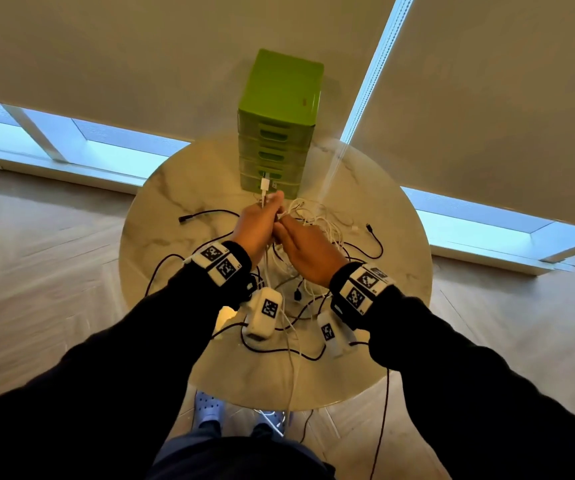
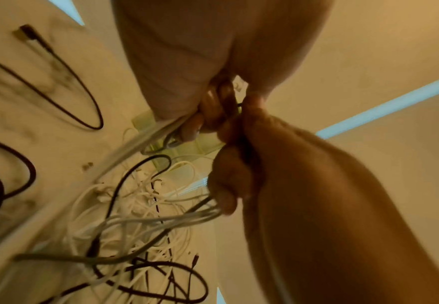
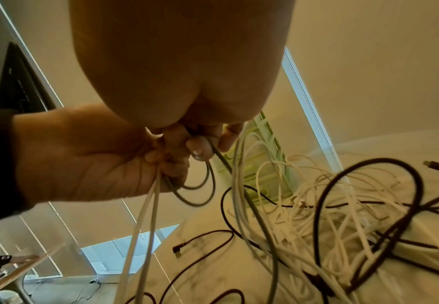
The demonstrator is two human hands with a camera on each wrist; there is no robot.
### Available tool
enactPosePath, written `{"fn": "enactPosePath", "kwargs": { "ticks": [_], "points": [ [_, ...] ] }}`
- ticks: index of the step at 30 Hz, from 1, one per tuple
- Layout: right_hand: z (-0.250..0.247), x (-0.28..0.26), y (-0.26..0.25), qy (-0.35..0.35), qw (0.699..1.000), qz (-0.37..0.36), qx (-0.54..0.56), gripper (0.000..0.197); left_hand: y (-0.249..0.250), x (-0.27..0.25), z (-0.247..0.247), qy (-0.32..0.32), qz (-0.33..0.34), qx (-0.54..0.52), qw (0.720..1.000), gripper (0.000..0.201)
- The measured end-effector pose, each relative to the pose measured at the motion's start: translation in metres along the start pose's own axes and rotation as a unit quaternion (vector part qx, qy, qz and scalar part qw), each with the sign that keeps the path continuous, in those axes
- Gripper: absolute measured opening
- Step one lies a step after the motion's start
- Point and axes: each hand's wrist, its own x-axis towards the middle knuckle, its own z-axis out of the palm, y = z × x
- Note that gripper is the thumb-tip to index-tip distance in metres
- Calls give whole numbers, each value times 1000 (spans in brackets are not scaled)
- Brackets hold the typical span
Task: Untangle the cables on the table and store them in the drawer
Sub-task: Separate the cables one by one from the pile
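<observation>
Cables (image 1: pixel 317 220) are hanging light and limp while your hands, left (image 1: pixel 256 225) and right (image 1: pixel 305 252), are pinching white strands toward 12 o'clock, so grip near the stiffer plug (image 1: pixel 264 185).

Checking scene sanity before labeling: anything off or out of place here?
One white cable trails off the table edge toward the floor. The rest is still a black-and-white tangle. Both hands grip white strands; drawer unit looks shut.

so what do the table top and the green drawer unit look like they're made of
Table top: looks like marble or a marble-look slab, pale with grey veins and a soft sheen. Green drawer unit: likely plastic, with a glossy moulded lid, rounded corners and slightly see-through drawer fronts.
</observation>
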Motion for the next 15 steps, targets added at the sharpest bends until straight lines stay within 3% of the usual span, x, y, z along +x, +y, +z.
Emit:
{"fn": "enactPosePath", "kwargs": {
  "ticks": [5,9,12,15],
  "points": [
    [7,-17,11,-14,999,-27,36,31,16,10,-2,25,39,-88,995,42],
    [11,-26,33,-46,998,-33,-21,30,46,12,-21,56,71,-214,973,40],
    [3,-34,53,-77,996,16,-44,29,72,23,-48,83,81,-303,946,38],
    [-11,-31,68,-83,992,76,-56,38,89,28,-72,116,112,-295,942,39]
  ]
}}
